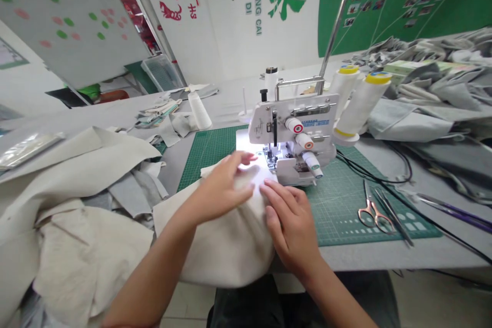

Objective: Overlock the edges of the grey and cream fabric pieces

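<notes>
A cream piece of fabric lies in front of the overlock sewing machine and hangs over the table's front edge. Its far end lies beside the lit presser foot. My left hand is over the fabric, left of the presser foot, its fingers spread and somewhat blurred, holding nothing. At the fabric's right edge, just before the machine, rests my right hand. Its fingers are stretched out on the cloth, with the thumb apart from them.
A green cutting mat lies under the machine, bearing scissors and tweezers. Black cables cross it. Thread cones stand at the machine's right. Fabric piles lie left and right.
</notes>
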A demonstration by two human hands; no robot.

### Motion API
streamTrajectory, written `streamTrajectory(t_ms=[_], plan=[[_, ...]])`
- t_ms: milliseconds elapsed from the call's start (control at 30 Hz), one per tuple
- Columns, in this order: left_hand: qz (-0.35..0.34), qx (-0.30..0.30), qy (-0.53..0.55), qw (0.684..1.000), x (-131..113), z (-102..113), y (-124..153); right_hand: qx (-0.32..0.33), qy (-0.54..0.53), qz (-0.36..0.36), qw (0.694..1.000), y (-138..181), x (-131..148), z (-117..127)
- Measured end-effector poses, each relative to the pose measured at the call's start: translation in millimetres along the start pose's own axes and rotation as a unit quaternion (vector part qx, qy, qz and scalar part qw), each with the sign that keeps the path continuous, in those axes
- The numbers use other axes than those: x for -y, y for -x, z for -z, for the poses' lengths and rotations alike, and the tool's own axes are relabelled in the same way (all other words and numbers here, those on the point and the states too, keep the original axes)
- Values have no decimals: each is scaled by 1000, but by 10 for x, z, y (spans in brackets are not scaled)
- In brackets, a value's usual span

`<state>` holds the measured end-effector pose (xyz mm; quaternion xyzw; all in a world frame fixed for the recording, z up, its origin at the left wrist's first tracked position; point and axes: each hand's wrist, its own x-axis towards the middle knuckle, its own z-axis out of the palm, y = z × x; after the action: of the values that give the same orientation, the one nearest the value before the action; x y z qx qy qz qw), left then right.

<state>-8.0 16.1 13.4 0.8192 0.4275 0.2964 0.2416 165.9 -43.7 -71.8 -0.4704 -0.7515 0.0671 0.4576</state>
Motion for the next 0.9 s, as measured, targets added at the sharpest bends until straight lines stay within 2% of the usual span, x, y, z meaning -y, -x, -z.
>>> streamTrajectory(t_ms=[67, 100, 133, 267, 367, 600, 800, 867, 900], plan=[[13, -141, 56, 988, 82, 108, -176, -1, 1, -1, 1000, 6, 4, -6], [8, -193, 79, 978, 122, 128, -282, -3, 1, -2, 1000, 5, 8, -8], [-1, -219, 112, 969, 158, 125, -395, -5, 1, -3, 1000, 3, 13, -11], [-42, -156, 248, 955, 244, -20, -798, -9, 3, 0, 1000, -1, 22, -26], [-55, -145, 262, 953, 268, -119, -944, -7, 5, 1, 1000, -1, 21, -35], [-70, -127, 137, 980, 227, -38, -902, -8, 5, 10, 1000, -1, 22, -12], [-57, -109, 100, 987, 241, -62, -896, -14, -6, 15, 1000, -9, 25, -30], [-52, -128, 112, 984, 260, -80, -904, -7, -10, 10, 1000, -15, 46, -45], [-52, -157, 115, 980, 252, -79, -899, -4, -11, 7, 1000, -17, 60, -53]])
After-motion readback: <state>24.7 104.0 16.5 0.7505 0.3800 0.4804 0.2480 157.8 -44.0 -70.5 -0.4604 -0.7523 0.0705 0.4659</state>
